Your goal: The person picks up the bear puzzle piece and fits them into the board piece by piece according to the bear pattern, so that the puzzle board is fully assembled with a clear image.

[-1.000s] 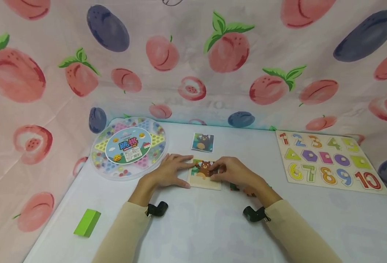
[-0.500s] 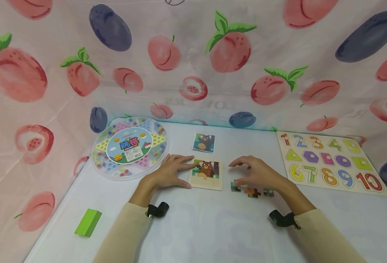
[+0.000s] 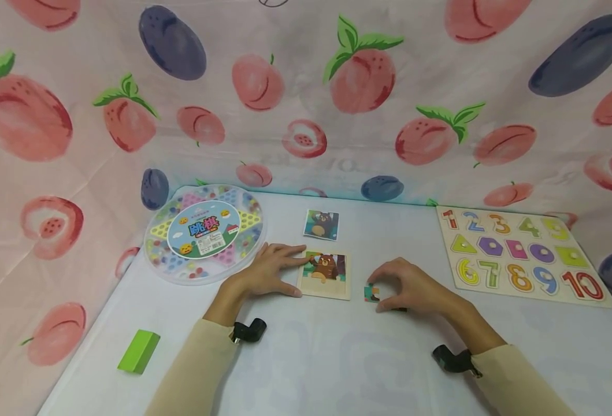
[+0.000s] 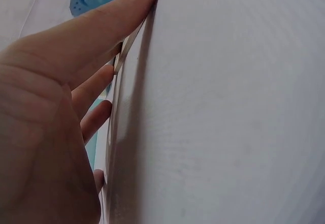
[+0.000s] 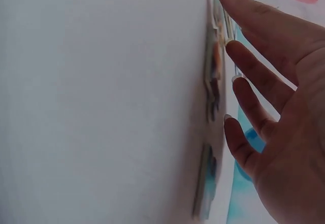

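Observation:
A small wooden jigsaw board (image 3: 324, 289) lies mid-table, its upper part filled with a bear picture and a bare wooden strip below. My left hand (image 3: 266, 271) rests beside it, index finger and thumb touching its left edge. Over the loose pieces to the right of the board hovers my right hand (image 3: 415, 286). Its index finger and thumb are spread around a green jigsaw piece (image 3: 371, 294) on the table. Another piece (image 3: 400, 309) is mostly hidden under that hand. The right wrist view shows pieces (image 5: 216, 66) lying flat near the fingertips.
A bear picture card (image 3: 321, 225) lies behind the board. At left back is a round Chinese checkers box (image 3: 204, 231); a green block (image 3: 138, 352) sits at front left. A number and shape puzzle board (image 3: 526, 254) lies at right. Fruit-patterned cloth hangs behind.
My right hand left the jigsaw board, moved right, then lowered over the loose pieces. The left hand stays at the board's edge.

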Motion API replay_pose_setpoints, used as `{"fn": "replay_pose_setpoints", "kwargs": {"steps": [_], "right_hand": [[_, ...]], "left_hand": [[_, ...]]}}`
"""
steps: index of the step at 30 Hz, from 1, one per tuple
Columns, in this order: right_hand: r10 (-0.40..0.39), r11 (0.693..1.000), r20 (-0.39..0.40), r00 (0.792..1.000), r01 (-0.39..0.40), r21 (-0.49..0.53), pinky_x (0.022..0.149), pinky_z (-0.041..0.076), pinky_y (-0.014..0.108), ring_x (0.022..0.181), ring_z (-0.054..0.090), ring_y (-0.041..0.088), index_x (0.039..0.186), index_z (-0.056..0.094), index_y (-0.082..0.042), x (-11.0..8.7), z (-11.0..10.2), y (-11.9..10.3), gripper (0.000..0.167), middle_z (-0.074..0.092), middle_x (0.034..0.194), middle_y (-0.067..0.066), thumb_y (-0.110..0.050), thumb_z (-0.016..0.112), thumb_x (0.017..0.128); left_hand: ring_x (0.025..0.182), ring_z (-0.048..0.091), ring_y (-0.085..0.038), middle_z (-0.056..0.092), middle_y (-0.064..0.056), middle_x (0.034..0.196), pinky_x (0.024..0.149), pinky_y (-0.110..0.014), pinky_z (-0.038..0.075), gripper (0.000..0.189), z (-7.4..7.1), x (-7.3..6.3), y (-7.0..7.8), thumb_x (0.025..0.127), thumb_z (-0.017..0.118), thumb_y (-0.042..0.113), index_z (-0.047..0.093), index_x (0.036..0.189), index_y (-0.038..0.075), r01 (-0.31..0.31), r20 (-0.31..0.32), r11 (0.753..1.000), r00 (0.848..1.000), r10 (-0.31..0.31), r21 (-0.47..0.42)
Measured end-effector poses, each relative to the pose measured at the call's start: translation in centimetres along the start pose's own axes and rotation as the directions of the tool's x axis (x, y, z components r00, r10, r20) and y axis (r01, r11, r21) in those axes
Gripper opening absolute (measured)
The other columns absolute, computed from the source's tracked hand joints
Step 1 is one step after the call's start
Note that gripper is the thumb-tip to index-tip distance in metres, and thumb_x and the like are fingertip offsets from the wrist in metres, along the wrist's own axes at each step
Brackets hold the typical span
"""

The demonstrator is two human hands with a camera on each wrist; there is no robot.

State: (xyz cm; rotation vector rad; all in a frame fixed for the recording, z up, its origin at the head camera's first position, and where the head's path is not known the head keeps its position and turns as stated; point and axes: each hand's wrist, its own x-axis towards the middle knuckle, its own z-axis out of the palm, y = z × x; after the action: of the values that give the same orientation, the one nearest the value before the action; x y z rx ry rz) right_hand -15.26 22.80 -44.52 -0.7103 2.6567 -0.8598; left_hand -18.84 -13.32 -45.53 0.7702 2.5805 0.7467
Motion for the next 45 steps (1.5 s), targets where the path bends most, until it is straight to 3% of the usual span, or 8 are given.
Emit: {"fn": "replay_pose_setpoints", "kwargs": {"steps": [5,12,20,30,39,45], "right_hand": [[-0.029,0.999,-0.004,1.0,0.029,-0.014,0.101,0.049,0.039,0.113,0.054,0.014,0.113,0.073,-0.026,0.2,0.4,0.0,0.043,0.072,0.115,-0.012,-0.033,0.091,0.074],[-0.032,0.999,-0.002,0.999,0.032,-0.011,0.098,0.049,0.035,0.11,0.054,0.011,0.108,0.074,-0.029,0.5,0.6,0.0,0.036,0.072,0.11,-0.016,-0.033,0.09,0.076],[-0.022,1.0,-0.019,1.0,0.023,0.016,0.094,0.051,0.028,0.105,0.057,0.009,0.105,0.075,-0.03,0.4,0.7,0.1,0.029,0.072,0.106,-0.016,-0.029,0.088,0.079],[-0.056,0.983,-0.073,0.996,0.067,0.17,0.084,0.059,0.02,0.1,0.066,0.012,0.106,0.08,-0.019,0.5,-0.7,-0.9,0.022,0.068,0.115,-0.001,-0.016,0.083,0.085],[-0.089,0.958,-0.076,0.993,0.106,0.267,0.08,0.061,0.02,0.095,0.073,0.007,0.108,0.08,-0.013,1.8,-0.5,-2.3,0.024,0.068,0.124,0.008,-0.012,0.083,0.084],[-0.116,0.936,-0.046,0.992,0.125,0.33,0.083,0.062,0.023,0.102,0.075,0.016,0.111,0.079,-0.005,3.4,0.3,-4.1,0.027,0.067,0.126,0.014,-0.008,0.081,0.085]], "left_hand": [[0.155,0.024,-0.029,0.031,0.007,0.169,0.13,-0.062,0.0,0.08,-0.1,-0.1,0.1,0.08,0.084,0.047,0.05,0.151,0.03,-0.009,-0.004,1.0,1.0,0.009,-0.004],[0.152,0.028,-0.028,0.033,0.007,0.169,0.127,-0.059,0.014,0.079,0.0,-0.2,0.2,0.08,0.084,0.047,0.052,0.15,0.029,-0.002,-0.012,1.0,1.0,0.002,-0.017],[0.152,0.028,-0.027,0.033,0.007,0.168,0.128,-0.056,0.014,0.078,-0.1,-0.2,0.3,0.08,0.084,0.046,0.053,0.15,0.028,-0.006,-0.006,1.0,1.0,0.006,-0.016],[0.154,0.026,-0.025,0.031,0.01,0.169,0.13,-0.056,0.01,0.08,0.0,-0.1,0.0,0.08,0.084,0.047,0.051,0.15,0.03,0.004,-0.005,1.0,1.0,-0.004,-0.009],[0.153,0.026,-0.024,0.032,0.01,0.169,0.129,-0.055,0.012,0.079,0.0,-0.1,-0.1,0.08,0.085,0.046,0.051,0.15,0.03,0.008,-0.01,0.999,1.0,-0.009,-0.031],[0.156,0.023,-0.025,0.03,0.011,0.169,0.131,-0.057,-0.001,0.08,0.0,0.0,-0.1,0.079,0.085,0.046,0.05,0.15,0.031,0.01,-0.003,0.999,1.0,-0.01,-0.039]]}}
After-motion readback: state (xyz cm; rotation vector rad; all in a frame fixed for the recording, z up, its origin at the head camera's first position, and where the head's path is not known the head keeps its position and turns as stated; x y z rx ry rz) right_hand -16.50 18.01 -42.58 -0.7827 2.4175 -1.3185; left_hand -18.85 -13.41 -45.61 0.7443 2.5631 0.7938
